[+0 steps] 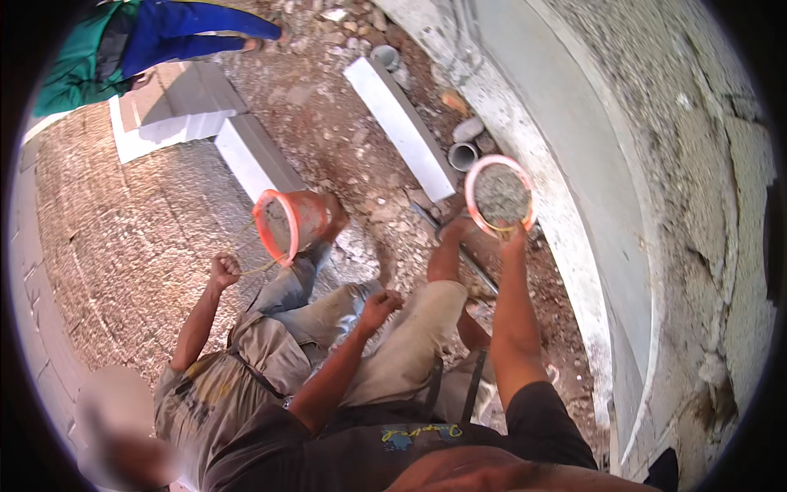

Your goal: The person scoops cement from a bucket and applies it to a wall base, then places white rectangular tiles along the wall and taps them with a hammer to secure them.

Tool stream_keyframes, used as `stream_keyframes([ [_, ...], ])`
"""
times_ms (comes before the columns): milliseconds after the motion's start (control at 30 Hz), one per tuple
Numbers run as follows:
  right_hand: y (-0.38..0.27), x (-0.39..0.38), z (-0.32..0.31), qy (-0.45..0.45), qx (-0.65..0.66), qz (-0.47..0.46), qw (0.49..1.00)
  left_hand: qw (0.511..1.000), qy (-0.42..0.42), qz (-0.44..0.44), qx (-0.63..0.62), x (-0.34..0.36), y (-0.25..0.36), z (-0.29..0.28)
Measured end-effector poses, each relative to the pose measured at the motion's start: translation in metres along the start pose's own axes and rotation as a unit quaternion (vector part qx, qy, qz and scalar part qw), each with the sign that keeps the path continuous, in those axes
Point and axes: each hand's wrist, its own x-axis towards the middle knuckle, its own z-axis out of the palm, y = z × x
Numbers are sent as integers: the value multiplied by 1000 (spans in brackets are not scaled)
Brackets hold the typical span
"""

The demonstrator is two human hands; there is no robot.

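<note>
My right hand is closed at the near rim of a bucket, gripping its yellowish rope handle. This bucket has a pinkish-orange rim and holds grey wet mortar. My left hand is curled into a loose fist in front of my left thigh, with nothing visible in it. To my left, a co-worker's hand grips the thin rope handle of a second, orange bucket. That bucket is tilted, its mouth toward the co-worker, and grey mortar coats its inside.
White-faced blocks lie on the rubble ground ahead. A grey pipe end and stones sit beside the right bucket. A dark rod lies near my feet. A concrete wall curves along the right. Another person is at the far left.
</note>
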Motion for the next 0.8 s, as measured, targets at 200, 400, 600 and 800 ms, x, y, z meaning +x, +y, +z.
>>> stream_keyframes([
  [200, -9, 34, 5, -45, 51, 74, 995, 996, 16, -65, 56, 4, 26, 9],
  [400, -23, 15, 15, -52, 16, 78, 996, 999, 12, -32, 20, 20, 57, 17],
  [600, -44, -4, 19, -22, -70, 92, 993, 999, 15, -26, 26, 20, 40, 5],
  [800, -45, -10, 12, -13, -108, 75, 991, 989, 49, -82, 109, -9, 4, -24],
])
